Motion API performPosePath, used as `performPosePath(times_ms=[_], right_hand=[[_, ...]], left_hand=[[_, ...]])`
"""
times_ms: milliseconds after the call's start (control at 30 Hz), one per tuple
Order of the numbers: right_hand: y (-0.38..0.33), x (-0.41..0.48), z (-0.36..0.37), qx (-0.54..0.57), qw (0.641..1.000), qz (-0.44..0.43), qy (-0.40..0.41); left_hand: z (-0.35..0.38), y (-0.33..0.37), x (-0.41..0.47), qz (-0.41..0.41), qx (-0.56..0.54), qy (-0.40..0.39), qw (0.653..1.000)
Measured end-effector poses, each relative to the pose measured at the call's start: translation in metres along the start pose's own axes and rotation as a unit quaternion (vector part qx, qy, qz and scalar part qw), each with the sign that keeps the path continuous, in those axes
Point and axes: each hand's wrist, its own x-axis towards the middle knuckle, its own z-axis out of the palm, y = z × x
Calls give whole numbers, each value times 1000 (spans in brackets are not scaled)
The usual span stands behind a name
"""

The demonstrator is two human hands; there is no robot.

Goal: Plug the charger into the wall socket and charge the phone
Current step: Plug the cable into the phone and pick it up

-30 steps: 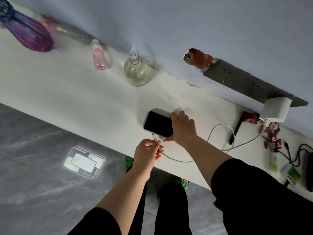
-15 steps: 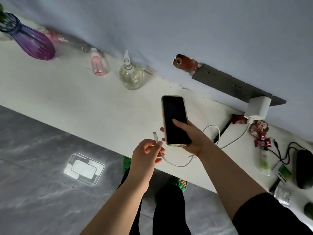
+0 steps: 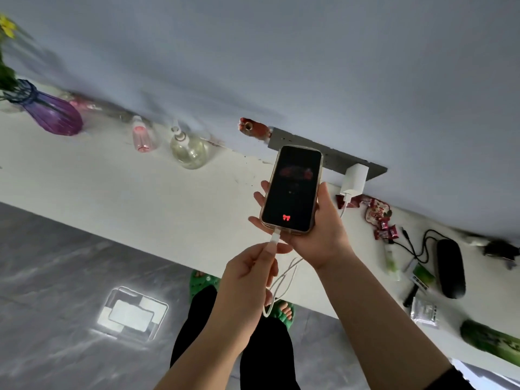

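Where it hung loose before, cable plug [image 3: 274, 237] now meets phone [image 3: 292, 190]

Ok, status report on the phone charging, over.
Right hand holds phone up off the table. Left hand pinches cable plug at the phone's port; full seating unclear. Charger in wall socket strip. Nothing in the way.

The phone [image 3: 291, 190] hides part of the grey socket strip [image 3: 332, 156]. A blurred green object [image 3: 491, 340] and yellow flowers [image 3: 6, 29] are cut off by the picture's edges.
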Motion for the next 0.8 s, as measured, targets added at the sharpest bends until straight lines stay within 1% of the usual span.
performPosePath(times_ms=[100, 167, 467, 633, 800], right_hand=[[-2, -12, 10, 43, 999, -12, -18], [-2, -19, 14, 49, 998, -22, -18], [-2, -39, 21, 14, 999, -44, -16], [0, -40, 19, 10, 999, -41, -15], [4, -38, 9, -8, 998, -53, -12]], left_hand=[[10, 0, -7, 7, 3, 6, 1000], [15, -1, -10, 10, 8, 11, 1000], [26, 2, -21, 20, 13, -9, 1000], [28, 3, -23, 20, 13, -15, 1000], [30, -1, -20, -15, 10, 1, 1000]])
